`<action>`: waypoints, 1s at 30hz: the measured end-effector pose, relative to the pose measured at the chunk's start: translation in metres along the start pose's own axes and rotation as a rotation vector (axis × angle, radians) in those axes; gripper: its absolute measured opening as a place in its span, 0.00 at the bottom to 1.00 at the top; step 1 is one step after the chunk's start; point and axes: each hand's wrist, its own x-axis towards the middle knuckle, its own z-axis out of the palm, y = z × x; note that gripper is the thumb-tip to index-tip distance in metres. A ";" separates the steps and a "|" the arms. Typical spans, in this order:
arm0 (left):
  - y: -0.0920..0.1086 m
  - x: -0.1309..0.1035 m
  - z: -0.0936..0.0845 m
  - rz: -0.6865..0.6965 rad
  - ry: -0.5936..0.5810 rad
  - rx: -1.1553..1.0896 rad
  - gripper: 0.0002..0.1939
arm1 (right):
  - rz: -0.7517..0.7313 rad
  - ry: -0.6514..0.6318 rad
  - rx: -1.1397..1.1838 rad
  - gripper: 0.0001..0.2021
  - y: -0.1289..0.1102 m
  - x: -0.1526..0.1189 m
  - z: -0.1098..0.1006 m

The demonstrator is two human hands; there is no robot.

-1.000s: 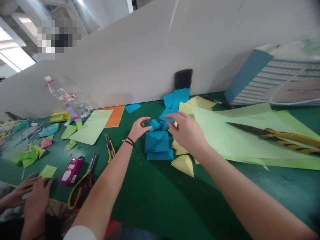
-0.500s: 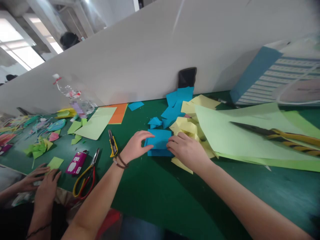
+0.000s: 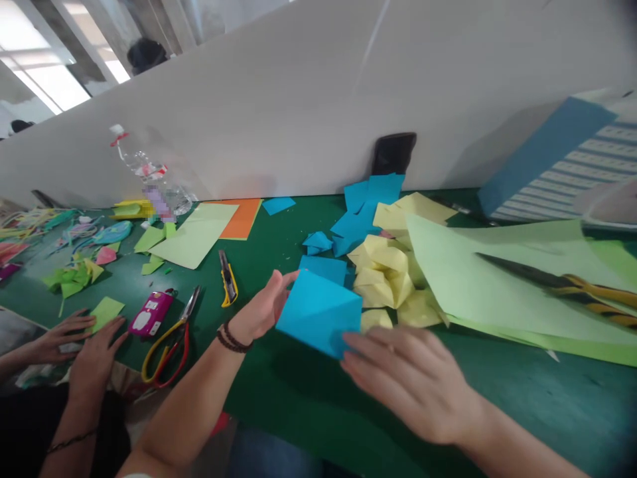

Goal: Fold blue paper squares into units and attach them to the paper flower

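A square sheet of blue paper [image 3: 321,312] is lifted off the table and tilted between my hands. My left hand [image 3: 266,309], wearing brown bracelets, grips its left edge, with some fingers hidden behind it. At the lower right corner, my right hand [image 3: 415,382] has its fingertips on the paper; motion blurs it and its thumb is hidden. Just behind lies more blue paper [image 3: 323,267] on the table, with a folded blue piece [image 3: 317,243] beyond. Crumpled or folded yellow paper pieces [image 3: 383,272] sit to the right.
On the green table [image 3: 279,411], a yellow cutter [image 3: 228,279], red-and-yellow scissors [image 3: 172,342] and a purple box [image 3: 152,313] lie left. Another person's hands [image 3: 92,348] work on green paper. Right are large green sheets [image 3: 478,292] with black-and-yellow scissors [image 3: 572,285]. A phone [image 3: 394,154] leans on the partition.
The square blue sheet has come up off the stack and nearer to me, turned at an angle. My right hand has moved down and right, and my left hand has closed on the sheet's edge.
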 end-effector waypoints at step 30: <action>-0.063 -0.095 0.076 0.196 0.449 0.654 0.17 | 0.682 -0.385 0.440 0.04 -0.031 -0.031 0.028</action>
